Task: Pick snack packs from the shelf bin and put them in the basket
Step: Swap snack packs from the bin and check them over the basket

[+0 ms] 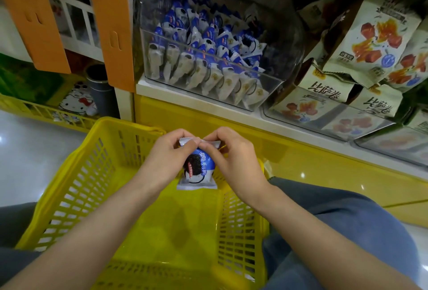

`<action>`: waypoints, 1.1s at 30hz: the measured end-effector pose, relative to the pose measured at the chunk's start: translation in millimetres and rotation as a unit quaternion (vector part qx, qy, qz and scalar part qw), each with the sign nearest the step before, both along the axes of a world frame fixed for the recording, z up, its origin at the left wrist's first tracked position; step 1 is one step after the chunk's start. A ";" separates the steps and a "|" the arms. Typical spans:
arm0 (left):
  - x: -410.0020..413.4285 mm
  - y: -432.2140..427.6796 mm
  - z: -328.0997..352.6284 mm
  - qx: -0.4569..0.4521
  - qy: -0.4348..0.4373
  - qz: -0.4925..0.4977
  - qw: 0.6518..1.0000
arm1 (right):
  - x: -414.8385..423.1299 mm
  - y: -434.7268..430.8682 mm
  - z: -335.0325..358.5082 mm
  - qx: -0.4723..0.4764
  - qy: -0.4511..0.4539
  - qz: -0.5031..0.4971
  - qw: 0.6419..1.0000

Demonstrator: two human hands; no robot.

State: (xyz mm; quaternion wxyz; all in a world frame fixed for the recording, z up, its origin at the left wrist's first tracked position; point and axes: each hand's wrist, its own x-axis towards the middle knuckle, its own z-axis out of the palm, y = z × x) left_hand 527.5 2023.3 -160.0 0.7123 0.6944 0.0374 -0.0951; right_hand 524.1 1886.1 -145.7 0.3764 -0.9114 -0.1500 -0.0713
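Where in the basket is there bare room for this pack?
The basket floor lies bare between its walls, below the snack pack pinched by the left hand and right hand. The shelf bin is crowded with packs.

Snack pack (198,169): "奥利奥" is printed in white on the blue field; the small line on the red strip cannot be read.
Beige bags (330,88): "比萨卷" is printed in large dark characters, tilted.
Bin packs (203,58): the lettering is too small to be read.
Crate item (76,103): a Hello Kitty face is pictured.
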 end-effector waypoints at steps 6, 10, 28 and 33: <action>-1.3 1.4 4.2 -0.074 0.074 -0.019 0.994 | 4.2 -1.8 5.2 0.019 -0.021 -0.032 0.999; -1.0 2.3 1.3 -0.061 0.087 -0.018 0.994 | 12.7 -5.7 12.9 0.247 0.143 -0.150 0.947; 6.9 7.5 -9.8 0.094 -0.075 0.079 0.990 | 5.5 7.5 -9.5 0.134 0.265 -0.057 0.953; 7.1 8.3 -9.4 0.088 -0.070 0.076 0.991 | 4.5 10.9 -12.1 0.162 0.246 -0.041 0.955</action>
